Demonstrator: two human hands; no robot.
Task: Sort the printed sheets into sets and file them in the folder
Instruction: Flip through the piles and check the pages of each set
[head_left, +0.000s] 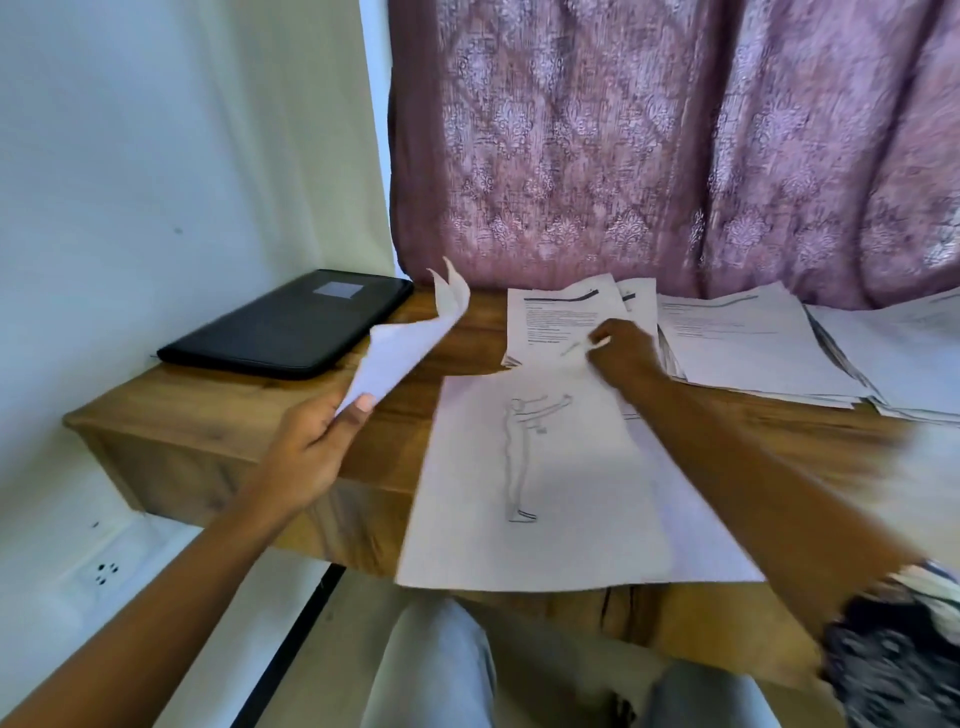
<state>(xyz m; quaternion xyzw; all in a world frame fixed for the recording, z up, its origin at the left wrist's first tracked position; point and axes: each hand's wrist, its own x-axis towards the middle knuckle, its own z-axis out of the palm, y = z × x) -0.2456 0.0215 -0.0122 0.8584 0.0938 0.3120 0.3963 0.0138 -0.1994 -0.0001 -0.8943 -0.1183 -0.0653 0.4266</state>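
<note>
My left hand (311, 452) grips a small bunch of white sheets (410, 338) by their near corner, lifted above the desk with the far ends curling up. My right hand (623, 348) reaches over to a stack of printed text sheets (561, 317) at the back of the desk; its fingers are curled and pinch the top sheet. A sheet with a line drawing of a kicking figure (524, 483) lies in front of me, hanging over the desk's near edge. The black folder (291, 325) lies closed at the back left.
More piles of printed sheets (753, 348) spread along the back right of the wooden desk (208, 415), below a purple patterned curtain (675, 145). A white wall (156, 156) stands on the left. My knees (441, 670) are under the desk edge.
</note>
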